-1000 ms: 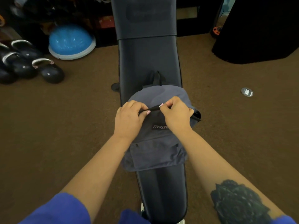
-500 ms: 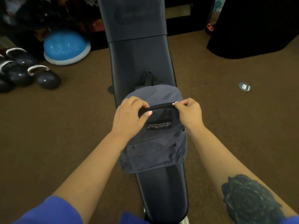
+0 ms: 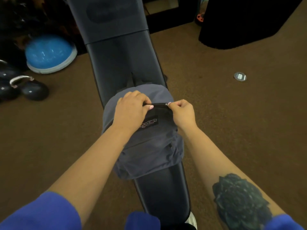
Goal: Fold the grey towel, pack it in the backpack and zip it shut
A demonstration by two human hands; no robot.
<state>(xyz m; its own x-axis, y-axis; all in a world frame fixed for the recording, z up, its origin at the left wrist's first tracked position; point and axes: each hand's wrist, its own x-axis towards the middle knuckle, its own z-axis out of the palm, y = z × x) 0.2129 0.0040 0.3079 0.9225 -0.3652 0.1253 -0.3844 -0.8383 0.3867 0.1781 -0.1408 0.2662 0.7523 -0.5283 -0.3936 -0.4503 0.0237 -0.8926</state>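
Observation:
A grey backpack (image 3: 149, 146) with a black logo patch lies on the black padded bench (image 3: 121, 63), its front pocket toward me. My left hand (image 3: 131, 110) presses down on the top left of the backpack, fingers gripping the fabric beside the black zipper line (image 3: 159, 105). My right hand (image 3: 181, 112) pinches the small zipper pull at the right end of that visible line. The grey towel is not visible.
Brown carpet surrounds the bench. A blue half-dome balance trainer (image 3: 49, 53) and dark kettlebells (image 3: 31, 88) sit at the left. A small round metal floor plate (image 3: 240, 76) lies to the right. A large black object (image 3: 245, 20) stands at the back right.
My right hand has moved rightward along the zipper line, away from my left hand. The left hand stayed on the backpack's top left. The view shifted slightly.

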